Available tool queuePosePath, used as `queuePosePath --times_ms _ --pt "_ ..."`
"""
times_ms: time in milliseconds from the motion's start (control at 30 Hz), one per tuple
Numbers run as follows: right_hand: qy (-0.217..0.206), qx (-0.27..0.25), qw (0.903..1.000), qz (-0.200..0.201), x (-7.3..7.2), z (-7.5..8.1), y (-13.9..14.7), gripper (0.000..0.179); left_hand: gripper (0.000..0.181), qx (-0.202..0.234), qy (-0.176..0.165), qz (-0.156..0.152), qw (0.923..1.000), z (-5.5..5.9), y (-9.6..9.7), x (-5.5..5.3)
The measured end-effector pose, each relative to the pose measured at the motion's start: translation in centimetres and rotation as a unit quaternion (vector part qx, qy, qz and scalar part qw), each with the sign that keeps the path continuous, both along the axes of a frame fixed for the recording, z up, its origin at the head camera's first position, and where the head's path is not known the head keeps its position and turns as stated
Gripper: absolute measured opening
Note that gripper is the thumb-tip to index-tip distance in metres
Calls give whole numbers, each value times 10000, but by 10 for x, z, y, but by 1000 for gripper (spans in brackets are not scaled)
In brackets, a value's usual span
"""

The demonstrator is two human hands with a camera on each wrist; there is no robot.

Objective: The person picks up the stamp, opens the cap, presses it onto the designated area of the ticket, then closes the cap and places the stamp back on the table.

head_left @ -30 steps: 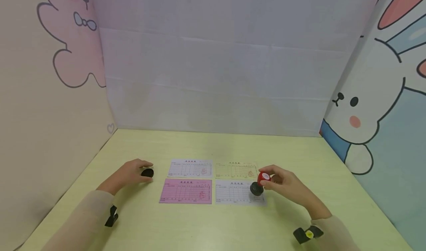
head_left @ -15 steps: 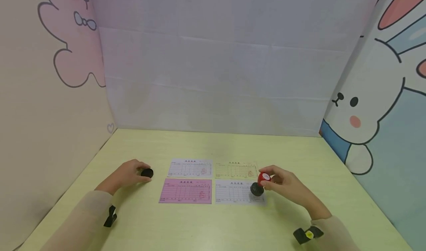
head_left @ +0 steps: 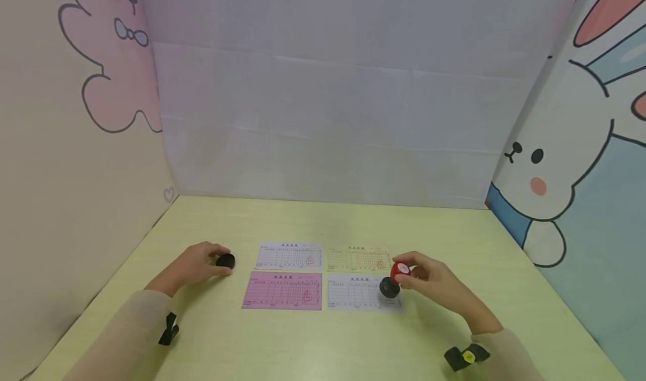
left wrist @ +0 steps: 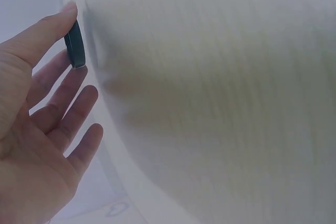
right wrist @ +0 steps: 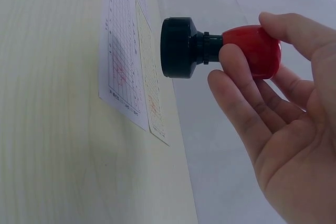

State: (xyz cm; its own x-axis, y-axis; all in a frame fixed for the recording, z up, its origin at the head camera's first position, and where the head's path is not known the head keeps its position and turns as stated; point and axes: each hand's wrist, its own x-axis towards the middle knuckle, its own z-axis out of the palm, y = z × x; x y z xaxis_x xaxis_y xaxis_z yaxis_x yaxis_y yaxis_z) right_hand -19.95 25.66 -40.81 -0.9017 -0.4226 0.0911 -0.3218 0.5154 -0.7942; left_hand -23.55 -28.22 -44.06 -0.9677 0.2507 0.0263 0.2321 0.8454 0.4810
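My right hand [head_left: 429, 280] grips the red knob of a rubber stamp [head_left: 400, 270] between thumb and fingers. The stamp's wide black head [right wrist: 177, 48] is held apart from the paper, above the right end of the front-right white slip [head_left: 353, 290]. That slip bears a red mark [right wrist: 119, 75] in the right wrist view. At the left, my left hand [head_left: 194, 263] pinches a flat black round cap [head_left: 226, 261] by its edges. The left wrist view has this cap [left wrist: 76, 44] between thumb and fingertips, held on edge off the table.
Three other printed slips lie flat: a white one [head_left: 282, 256] back left, a yellow one [head_left: 353, 257] back right and a pink one [head_left: 277, 291] front left. Each carries a red mark at its right. Cartoon-printed walls [head_left: 545, 173] and a plain back wall [head_left: 323, 117] enclose the table [head_left: 323, 342].
The black cap in my left fingers has tilted slightly, so more of its round face shows. My right hand and the stamp have stayed nearly still over the front-right slip.
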Motion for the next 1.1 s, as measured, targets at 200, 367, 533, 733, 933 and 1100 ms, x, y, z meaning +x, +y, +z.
queuePosePath --times_ms 200,367,533,733,933,1100 --pt "-9 31 10000 -38 -1 -1 0 45 60 16 -24 18 10000 3 7 -2" --pt "28 48 10000 -43 -1 -1 0 45 58 78 -84 52 9999 10 17 -2" --pt "111 51 9999 -103 -2 -2 -1 42 55 203 58 -147 9997 16 27 -4" --pt "242 129 9995 -185 -2 -4 -3 39 52 230 285 -408 9985 19 38 -4" --pt "327 155 9991 -205 -2 -5 -4 38 54 228 347 -536 9977 23 51 -3" --pt "321 53 9993 -184 -1 -5 -4 39 52 263 434 -696 9963 27 60 -2"
